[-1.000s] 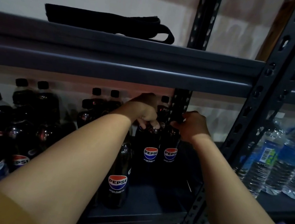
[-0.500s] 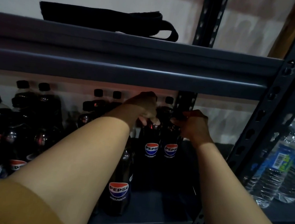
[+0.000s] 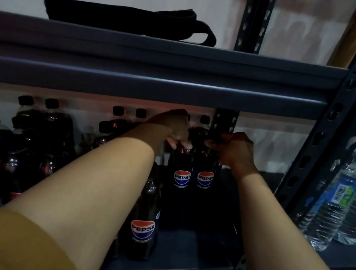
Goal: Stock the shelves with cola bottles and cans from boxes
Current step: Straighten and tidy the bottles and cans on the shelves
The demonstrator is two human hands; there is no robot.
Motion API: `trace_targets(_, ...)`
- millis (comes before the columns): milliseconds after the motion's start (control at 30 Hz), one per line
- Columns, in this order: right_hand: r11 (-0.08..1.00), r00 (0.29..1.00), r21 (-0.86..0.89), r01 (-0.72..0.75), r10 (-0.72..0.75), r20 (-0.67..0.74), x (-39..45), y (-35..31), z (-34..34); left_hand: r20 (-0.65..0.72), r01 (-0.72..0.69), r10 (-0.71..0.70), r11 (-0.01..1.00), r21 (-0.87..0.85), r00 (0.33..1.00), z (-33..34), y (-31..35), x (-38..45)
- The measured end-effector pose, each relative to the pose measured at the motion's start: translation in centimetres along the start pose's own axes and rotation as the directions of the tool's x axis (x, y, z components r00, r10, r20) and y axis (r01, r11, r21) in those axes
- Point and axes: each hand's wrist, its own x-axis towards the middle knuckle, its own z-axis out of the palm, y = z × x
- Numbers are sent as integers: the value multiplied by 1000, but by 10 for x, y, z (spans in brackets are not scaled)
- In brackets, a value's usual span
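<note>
Two dark Pepsi cola bottles stand side by side deep on the dim middle shelf (image 3: pixel 191 244). My left hand (image 3: pixel 174 128) grips the top of the left bottle (image 3: pixel 181 181). My right hand (image 3: pixel 233 150) grips the top of the right bottle (image 3: pixel 205 181); both caps are hidden under my fingers. A third Pepsi bottle (image 3: pixel 144 224) stands nearer the front, beside my left forearm. Several more cola bottles (image 3: pixel 42 129) fill the shelf's left part.
The shelf board above (image 3: pixel 147 68) hangs low over my hands and carries a folded black strap (image 3: pixel 125 16). A perforated steel upright (image 3: pixel 322 141) stands to the right. Clear water bottles (image 3: pixel 341 203) fill the neighbouring rack on the right.
Both hands stay on the two bottle tops. The view has shifted slightly left, so the water bottles sit further right in frame.
</note>
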Motion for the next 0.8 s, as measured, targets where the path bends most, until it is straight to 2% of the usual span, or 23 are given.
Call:
trace_targets(333, 999, 999, 2, -35, 35, 10, 0, -4, 0, -43, -2, 2, 1000, 0, 999, 1, -2, -2)
trace_targets(633, 1000, 1000, -21, 5, -4, 10, 1, -2, 3, -94, -52, 58, 997, 65, 994, 1, -1, -12)
trace_targets(800, 981, 997, -181, 68, -63, 35, -3, 1, 5, -104, -100, 118, 981, 165, 988, -7, -8, -22)
